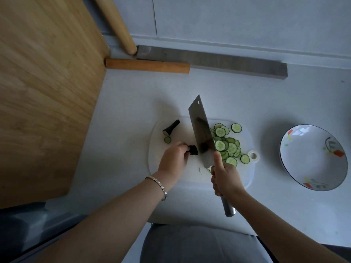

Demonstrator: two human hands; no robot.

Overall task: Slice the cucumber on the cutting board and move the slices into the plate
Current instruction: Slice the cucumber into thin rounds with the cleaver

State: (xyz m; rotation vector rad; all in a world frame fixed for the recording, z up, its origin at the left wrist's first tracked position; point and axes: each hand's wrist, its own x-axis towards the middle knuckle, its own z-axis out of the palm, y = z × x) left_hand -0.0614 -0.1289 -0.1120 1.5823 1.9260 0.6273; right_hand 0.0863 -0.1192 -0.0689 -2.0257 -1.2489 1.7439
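My left fingers (182,147) are pinching the short cucumber stub (193,150) on the board (185,130), its long axis running right toward the knife (201,130) that my right hand (226,180) is gripping, blade standing just beside the cut end, slices (227,145) lying beyond it, nearer the plate (307,154).

Pale counter (133,95) meets tiled wall (247,16) beside wooden board (47,92).

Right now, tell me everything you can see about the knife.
The knife is a broad rectangular cleaver, grey steel, with a small hole near its far top corner and a round metal handle. The right hand grips the handle, thumb up against the blade. It stands near upright, edge down over the white cutting board, between the dark cucumber end and the pile of slices.
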